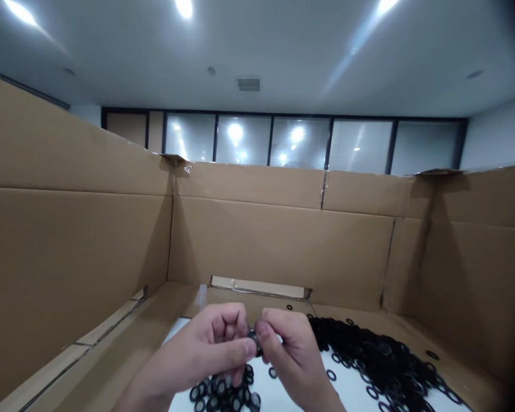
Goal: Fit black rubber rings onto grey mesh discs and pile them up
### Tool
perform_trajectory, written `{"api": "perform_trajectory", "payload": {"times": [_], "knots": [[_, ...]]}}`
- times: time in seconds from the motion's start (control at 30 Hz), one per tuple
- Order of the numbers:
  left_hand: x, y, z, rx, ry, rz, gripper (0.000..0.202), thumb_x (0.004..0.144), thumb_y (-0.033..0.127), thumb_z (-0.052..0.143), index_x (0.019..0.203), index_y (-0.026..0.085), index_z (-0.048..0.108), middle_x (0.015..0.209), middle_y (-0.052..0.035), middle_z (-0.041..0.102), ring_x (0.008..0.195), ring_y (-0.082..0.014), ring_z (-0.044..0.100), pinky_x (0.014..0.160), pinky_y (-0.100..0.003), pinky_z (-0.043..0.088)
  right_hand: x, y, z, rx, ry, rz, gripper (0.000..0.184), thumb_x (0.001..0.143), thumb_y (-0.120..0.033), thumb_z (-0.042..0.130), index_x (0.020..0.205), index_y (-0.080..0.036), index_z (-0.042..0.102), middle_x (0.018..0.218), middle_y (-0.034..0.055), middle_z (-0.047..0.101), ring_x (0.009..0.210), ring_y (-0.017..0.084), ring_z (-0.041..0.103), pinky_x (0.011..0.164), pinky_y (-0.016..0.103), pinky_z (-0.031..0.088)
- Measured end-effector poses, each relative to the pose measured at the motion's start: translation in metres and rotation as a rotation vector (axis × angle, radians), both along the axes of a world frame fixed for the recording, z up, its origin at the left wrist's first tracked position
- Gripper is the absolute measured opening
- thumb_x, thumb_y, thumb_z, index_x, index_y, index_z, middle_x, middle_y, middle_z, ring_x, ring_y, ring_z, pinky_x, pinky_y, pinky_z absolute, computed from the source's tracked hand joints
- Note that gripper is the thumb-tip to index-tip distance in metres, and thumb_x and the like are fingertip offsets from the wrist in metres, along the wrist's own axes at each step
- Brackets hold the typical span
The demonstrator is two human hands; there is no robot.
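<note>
My left hand (217, 343) is closed, with its thumb and fingertips pinching a small dark round piece (254, 339). From the other side my right hand (290, 357) pinches at the same piece, thumb and finger close to the left thumb. Fingers cover much of the piece, so its exact kind is hard to make out. Beneath my left hand lies a pile of black round pieces with pale grey centres (223, 392). To the right of my right hand spreads a large heap of black rings (373, 352).
A white sheet (298, 399) lies under the heaps. Tall cardboard walls (257, 246) stand at the back, left and right. Loose rings lie at the heap's edges, such as one ring (331, 375) near my right wrist and another ring (432, 355) on the cardboard.
</note>
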State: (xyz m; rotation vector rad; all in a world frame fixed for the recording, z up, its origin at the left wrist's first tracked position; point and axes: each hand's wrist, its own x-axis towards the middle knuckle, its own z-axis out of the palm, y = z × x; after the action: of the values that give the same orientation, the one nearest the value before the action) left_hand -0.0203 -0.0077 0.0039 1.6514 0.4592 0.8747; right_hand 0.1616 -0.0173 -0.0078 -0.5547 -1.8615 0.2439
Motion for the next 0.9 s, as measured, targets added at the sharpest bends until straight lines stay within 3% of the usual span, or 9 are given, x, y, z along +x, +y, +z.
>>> {"api": "perform_trajectory", "payload": {"times": [0.13, 0.27, 0.4, 0.63, 0.9], "knots": [[0.018, -0.004, -0.002, 0.019, -0.164, 0.06, 0.031, 0.089, 0.044, 0.07, 0.085, 0.016, 0.056, 0.062, 0.002, 0.059, 0.056, -0.0099, 0.059, 0.055, -0.019, 0.045, -0.011, 0.0, -0.006, 0.028, 0.273, -0.179, 0.045, 0.104, -0.034, 0.042, 0.061, -0.021, 0.04, 0.051, -0.0043, 0.042, 0.044, 0.01, 0.041, 0.045, 0.022, 0.03], [0.027, -0.008, 0.0, 0.037, -0.223, 0.131, 0.031, 0.089, 0.044, 0.069, 0.085, 0.015, 0.059, 0.064, 0.0009, 0.06, 0.057, -0.0106, 0.059, 0.055, -0.021, 0.048, -0.021, -0.001, -0.007, -0.075, 0.368, -0.057, 0.042, 0.107, -0.035, 0.038, 0.067, -0.022, 0.04, 0.047, -0.0062, 0.043, 0.039, 0.01, 0.044, 0.041, 0.02, 0.032], [0.02, -0.009, 0.004, 0.068, -0.199, 0.22, 0.03, 0.089, 0.041, 0.07, 0.08, 0.015, 0.057, 0.062, 0.0012, 0.061, 0.057, -0.0099, 0.058, 0.056, -0.02, 0.047, -0.016, 0.0, -0.003, -0.094, 0.206, 0.044, 0.044, 0.107, -0.035, 0.037, 0.066, -0.02, 0.044, 0.053, -0.0032, 0.05, 0.049, 0.011, 0.051, 0.048, 0.02, 0.036], [0.011, -0.007, 0.003, 0.114, -0.09, 0.199, 0.027, 0.093, 0.04, 0.064, 0.084, 0.014, 0.06, 0.067, 0.0002, 0.061, 0.061, -0.0113, 0.059, 0.058, -0.022, 0.05, -0.009, 0.002, -0.002, -0.089, 0.07, -0.051, 0.044, 0.106, -0.033, 0.038, 0.063, -0.02, 0.041, 0.053, -0.0035, 0.049, 0.049, 0.01, 0.045, 0.051, 0.022, 0.032], [0.005, -0.003, 0.003, 0.082, -0.035, 0.227, 0.036, 0.088, 0.043, 0.069, 0.072, 0.016, 0.05, 0.06, 0.0036, 0.055, 0.055, -0.0095, 0.057, 0.054, -0.02, 0.044, -0.012, 0.0, 0.0, -0.03, 0.029, -0.016, 0.04, 0.104, -0.026, 0.042, 0.064, -0.02, 0.039, 0.054, -0.0057, 0.043, 0.048, 0.009, 0.042, 0.051, 0.021, 0.029]]}}
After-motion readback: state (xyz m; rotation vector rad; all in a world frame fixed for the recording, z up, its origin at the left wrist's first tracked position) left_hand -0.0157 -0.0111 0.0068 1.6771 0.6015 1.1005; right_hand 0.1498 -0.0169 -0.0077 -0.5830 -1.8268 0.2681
